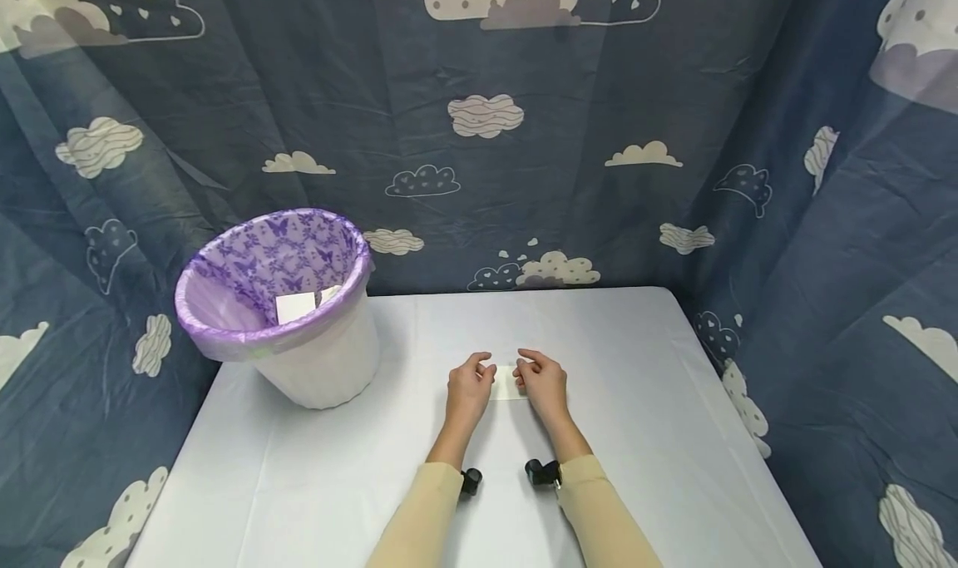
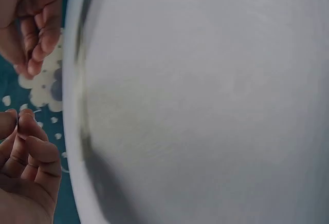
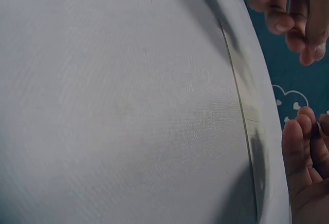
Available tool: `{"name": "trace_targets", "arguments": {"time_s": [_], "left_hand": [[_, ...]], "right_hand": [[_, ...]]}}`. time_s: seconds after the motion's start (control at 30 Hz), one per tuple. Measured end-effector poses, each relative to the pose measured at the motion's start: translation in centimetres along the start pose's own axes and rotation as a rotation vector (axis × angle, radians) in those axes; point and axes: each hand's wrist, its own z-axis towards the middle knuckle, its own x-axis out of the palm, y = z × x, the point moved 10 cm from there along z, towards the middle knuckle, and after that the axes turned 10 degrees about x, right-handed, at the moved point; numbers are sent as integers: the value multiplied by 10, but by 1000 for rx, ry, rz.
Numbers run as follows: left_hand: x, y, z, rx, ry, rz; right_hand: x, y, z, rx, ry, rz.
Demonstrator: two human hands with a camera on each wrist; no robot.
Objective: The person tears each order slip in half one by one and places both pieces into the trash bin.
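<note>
A pale yellowish sheet [image 1: 506,392] lies flat on the white table in the head view, partly hidden by both hands. Over its left side hovers my left hand [image 1: 467,392], fingers loosely bent. My right hand [image 1: 545,387] mirrors it over the right side. In the left wrist view the left hand [image 2: 31,172] has thumb and forefinger tips close together, and no object shows between them. The right wrist view catches part of the right hand [image 3: 303,157], its fingers bent, with the sheet [image 3: 249,95] seen edge-on below.
A white bin [image 1: 322,368] with a purple butterfly-print liner [image 1: 217,285] stands at the table's back left. White pieces [image 1: 295,306] lie inside it. Dark blue cloud-print curtains [image 1: 554,194] hang behind the table [image 1: 636,343] and at both sides.
</note>
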Motion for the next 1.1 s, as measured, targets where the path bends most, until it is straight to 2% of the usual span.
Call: {"name": "trace_targets", "arguments": {"time_s": [0.23,0.53,0.7,0.87,1.1], "left_hand": [[16,10,0,-40,32,-38],[24,19,1,-115,42,-76],[27,24,2,-129,34,-74],[29,25,4,-138,39,-35],[32,26,5,-157,84,61]], "right_hand": [[8,-7,7,34,25,-19],[10,-11,11,56,45,-51],[13,-13,11,50,63,-48],[12,-12,11,49,58,-59],[16,-12,12,49,65,-85]]}}
